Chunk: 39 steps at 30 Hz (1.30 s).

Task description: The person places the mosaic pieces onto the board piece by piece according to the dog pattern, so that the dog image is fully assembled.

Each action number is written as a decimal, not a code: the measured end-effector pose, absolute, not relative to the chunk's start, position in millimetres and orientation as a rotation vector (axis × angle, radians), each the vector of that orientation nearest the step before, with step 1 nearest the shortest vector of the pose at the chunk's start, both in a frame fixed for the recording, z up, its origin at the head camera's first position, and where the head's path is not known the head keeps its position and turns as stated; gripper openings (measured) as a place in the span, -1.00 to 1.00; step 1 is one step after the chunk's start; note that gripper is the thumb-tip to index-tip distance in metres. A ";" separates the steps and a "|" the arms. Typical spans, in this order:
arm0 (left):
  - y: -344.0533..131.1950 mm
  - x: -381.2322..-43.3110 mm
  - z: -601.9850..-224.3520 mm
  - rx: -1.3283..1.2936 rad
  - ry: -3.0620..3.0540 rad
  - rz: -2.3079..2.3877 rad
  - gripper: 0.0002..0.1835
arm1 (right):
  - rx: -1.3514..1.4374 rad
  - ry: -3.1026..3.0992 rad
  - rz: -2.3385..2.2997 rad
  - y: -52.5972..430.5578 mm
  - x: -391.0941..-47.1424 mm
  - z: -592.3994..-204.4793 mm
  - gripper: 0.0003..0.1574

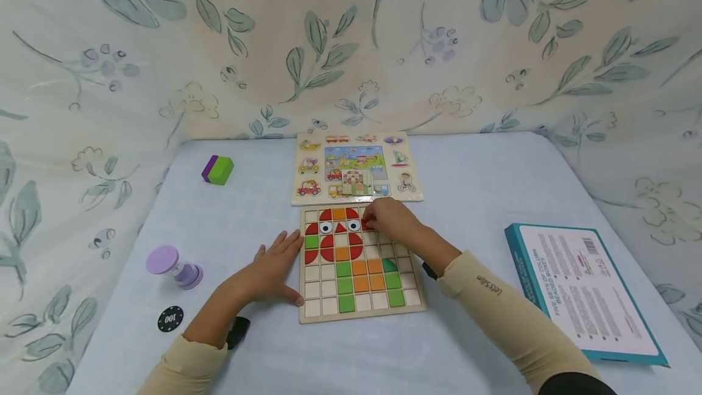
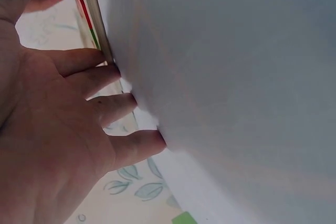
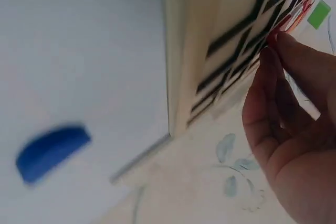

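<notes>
A wooden grid board (image 1: pixel 362 318) lies in the middle of the table, holding red, orange and green tiles and two eye tiles. My right hand (image 1: pixel 395 221) is over its upper right part. In the right wrist view, its thumb and fingers pinch a small red tile (image 3: pixel 273 37) at the grid. My left hand (image 1: pixel 269 270) rests at the board's left edge with fingers spread, and the thumb touches the frame lower down. In the left wrist view, those fingers (image 2: pixel 136 148) reach straight along the board's side. The right hand partly hides the board's upper right squares.
Behind the grid board lies a vehicle picture puzzle (image 1: pixel 304 151) with a small pattern card (image 1: pixel 357 182) on it. Left are a green and purple block (image 1: pixel 221 170), a purple-topped stand (image 1: pixel 163 259) and a black disc (image 1: pixel 170 319). A teal-edged box (image 1: pixel 592 285) lies right.
</notes>
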State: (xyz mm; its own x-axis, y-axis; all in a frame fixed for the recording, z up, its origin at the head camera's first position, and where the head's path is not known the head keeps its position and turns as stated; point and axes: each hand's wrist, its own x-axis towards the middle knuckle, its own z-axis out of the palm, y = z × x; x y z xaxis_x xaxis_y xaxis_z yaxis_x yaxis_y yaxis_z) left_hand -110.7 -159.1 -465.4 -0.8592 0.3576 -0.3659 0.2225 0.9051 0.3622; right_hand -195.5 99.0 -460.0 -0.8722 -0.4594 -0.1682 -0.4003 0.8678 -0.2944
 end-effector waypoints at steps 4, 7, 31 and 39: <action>-159.3 -109.2 -467.4 0.406 2.639 0.456 0.28 | -0.812 2.872 -0.151 110.7 -179.0 -450.9 -0.68; -159.7 -108.5 -468.4 0.415 2.642 0.458 0.28 | -0.693 2.877 -0.236 134.8 -158.6 -438.2 -0.62; -160.1 -111.4 -465.8 0.475 2.636 0.427 0.28 | -0.385 2.840 -0.387 247.0 -81.3 -452.0 -0.68; -158.4 -110.0 -468.9 0.430 2.638 0.443 0.28 | -0.704 2.933 -0.295 152.2 -135.0 -443.5 -0.70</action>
